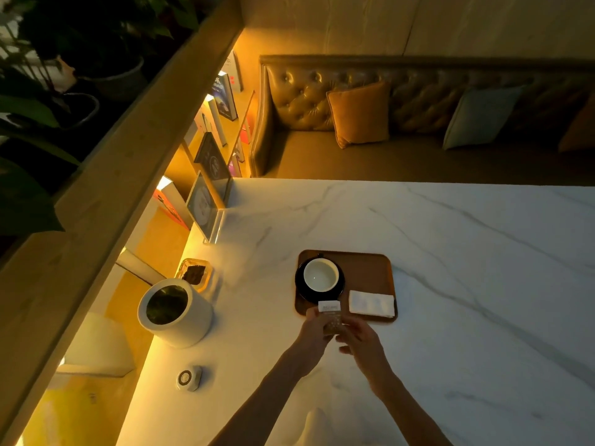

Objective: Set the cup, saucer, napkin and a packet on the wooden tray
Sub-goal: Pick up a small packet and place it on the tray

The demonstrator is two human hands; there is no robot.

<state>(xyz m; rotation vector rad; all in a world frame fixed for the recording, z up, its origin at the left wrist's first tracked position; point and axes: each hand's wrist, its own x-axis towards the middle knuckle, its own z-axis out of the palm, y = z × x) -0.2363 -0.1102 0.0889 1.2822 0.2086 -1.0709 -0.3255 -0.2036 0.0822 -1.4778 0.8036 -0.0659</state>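
Just at the tray's (367, 268) near edge, both hands pinch the packet (331, 315), the left hand (317, 326) and the right hand (362, 336) equally close, its long axis pointing away over the rim toward the saucer (301, 286) and cup (321, 274). Beside them the napkin (372, 303) already lies on the tray, with bare marble tabletop (467, 252) beyond and a cushioned bench (418, 156) behind.

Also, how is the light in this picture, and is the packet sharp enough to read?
Head view: warm yellow light comes from the left shelf side, the right of the table is dimmer and greyer; wide-angle lens bends the edges; the packet, held by the left hand and right hand at the tray, is too soft to read.
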